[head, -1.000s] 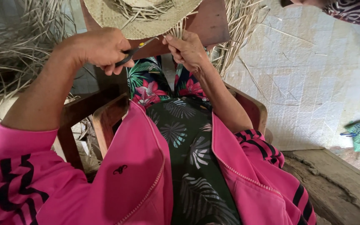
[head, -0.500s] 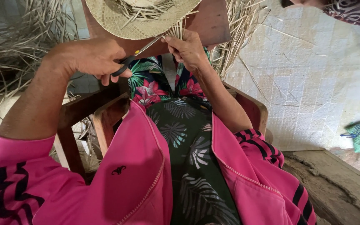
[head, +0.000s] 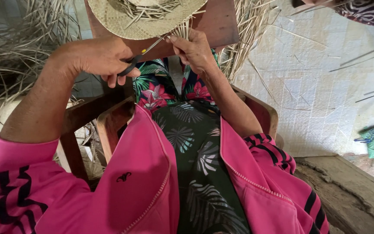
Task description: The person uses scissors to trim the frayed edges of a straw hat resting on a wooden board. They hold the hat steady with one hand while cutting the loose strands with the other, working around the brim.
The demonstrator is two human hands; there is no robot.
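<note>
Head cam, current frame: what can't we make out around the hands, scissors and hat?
- Scissors, head view: handles buried in the left hand; only the blades show.
- Straw hat, head view: crown cut off by the top edge.
- Loose straw ends at the right hand: which strand its grip pinches is too small to tell.
- Wooden board under the hat: mostly covered by the hat and hands.

Scissors (head: 141,56) at woven straw hat (head: 146,19) brim.

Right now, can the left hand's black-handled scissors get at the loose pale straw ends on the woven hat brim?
Probably yes: the scissors in the left hand point at the straw ends, which the right hand pinches; nothing lies between.
</note>
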